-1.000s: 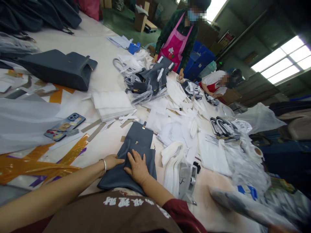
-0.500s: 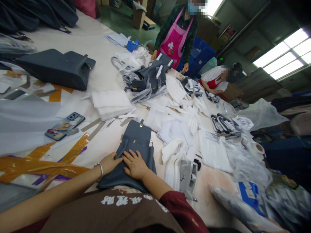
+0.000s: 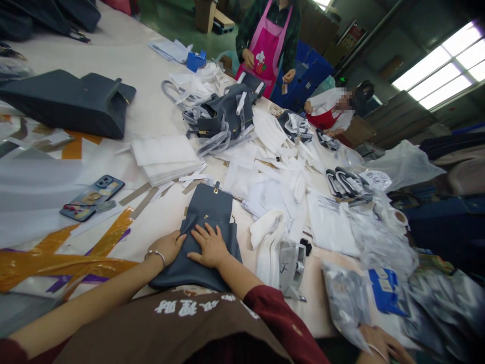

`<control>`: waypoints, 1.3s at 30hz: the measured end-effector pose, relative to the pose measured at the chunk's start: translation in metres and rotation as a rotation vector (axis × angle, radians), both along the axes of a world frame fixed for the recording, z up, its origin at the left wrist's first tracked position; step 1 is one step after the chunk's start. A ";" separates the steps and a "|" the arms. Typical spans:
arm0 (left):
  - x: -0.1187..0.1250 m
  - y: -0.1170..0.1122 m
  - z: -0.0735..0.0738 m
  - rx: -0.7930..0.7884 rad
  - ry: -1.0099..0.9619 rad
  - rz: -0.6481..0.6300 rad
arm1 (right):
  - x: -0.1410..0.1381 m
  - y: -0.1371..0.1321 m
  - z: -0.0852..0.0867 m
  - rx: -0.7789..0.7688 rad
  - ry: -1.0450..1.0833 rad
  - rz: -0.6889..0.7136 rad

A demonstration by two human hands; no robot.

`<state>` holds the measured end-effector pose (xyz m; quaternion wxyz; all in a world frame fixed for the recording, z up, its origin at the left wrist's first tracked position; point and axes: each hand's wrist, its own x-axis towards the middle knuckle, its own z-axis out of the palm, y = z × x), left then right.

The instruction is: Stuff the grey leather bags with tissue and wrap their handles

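Note:
A dark blue-grey leather bag with a gold clasp lies flat on the white table right in front of me. My right hand rests palm down on its lower part, fingers spread. At the bag's left edge sits my left hand, a silver bracelet on the wrist, its fingers curled against the leather; I cannot see whether they grip it.
A phone lies to the left beside orange-gold tape strips. White foam sheets, another dark bag, wrapped bags and white pouches cover the table. A tape dispenser stands right of my arm. Two people work at the far side; another hand holds a plastic packet bottom right.
My hands stay on the bag with barely any shift. The view has tilted downward and a little right, and another person's hand has come into sight at the bottom right.

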<state>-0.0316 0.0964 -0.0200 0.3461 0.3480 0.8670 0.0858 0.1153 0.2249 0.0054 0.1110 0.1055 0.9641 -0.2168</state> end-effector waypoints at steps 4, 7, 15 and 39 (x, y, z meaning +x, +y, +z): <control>-0.005 -0.003 -0.005 -0.061 0.020 -0.028 | -0.010 0.000 0.004 -0.010 -0.080 0.008; -0.006 0.002 -0.004 0.006 0.090 -0.003 | -0.016 0.000 0.006 -0.012 -0.122 0.043; -0.007 0.023 0.006 0.073 -0.061 0.223 | -0.014 -0.002 0.003 -0.004 -0.084 0.121; -0.014 0.017 -0.046 0.346 0.248 -0.288 | 0.055 0.031 -0.024 -0.058 -0.028 -0.470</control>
